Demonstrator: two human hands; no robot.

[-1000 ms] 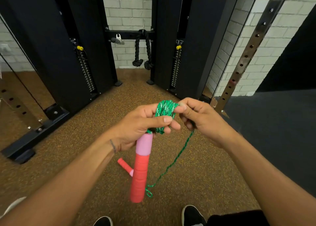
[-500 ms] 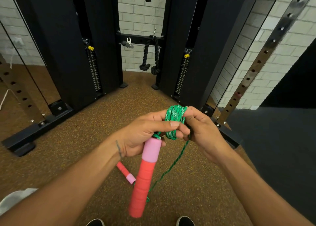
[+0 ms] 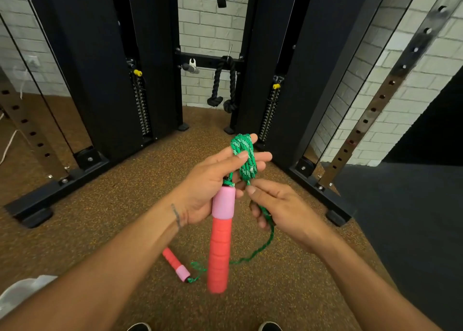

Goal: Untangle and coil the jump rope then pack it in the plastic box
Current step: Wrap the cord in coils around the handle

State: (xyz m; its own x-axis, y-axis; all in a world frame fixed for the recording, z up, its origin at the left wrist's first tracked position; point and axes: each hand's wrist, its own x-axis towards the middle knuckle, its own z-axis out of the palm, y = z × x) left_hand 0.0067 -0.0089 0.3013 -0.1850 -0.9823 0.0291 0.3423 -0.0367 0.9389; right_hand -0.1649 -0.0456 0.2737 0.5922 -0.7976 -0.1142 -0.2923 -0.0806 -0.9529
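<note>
Speckled brown rubber gym flooring (image 3: 105,220) lies beneath you. Your left hand (image 3: 208,180) has green braided rope coils (image 3: 244,155) wound around its extended fingers and grips the pink-and-red foam handle (image 3: 220,240), which hangs downward. Your right hand (image 3: 283,210) pinches the rope's loose strand (image 3: 266,240) below the coils. A second pink-and-red handle (image 3: 175,264) lies on the floor.

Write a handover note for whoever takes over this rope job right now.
Left hand: holds the green coil wound around its fingers, one pink-and-red handle hanging below.
Right hand: pinches the loose rope just under the coil.
Second handle: on the floor, rope trailing to it.
Done: several loops wound.
Left: wind the rest, pack it; no plastic box in view.
</note>
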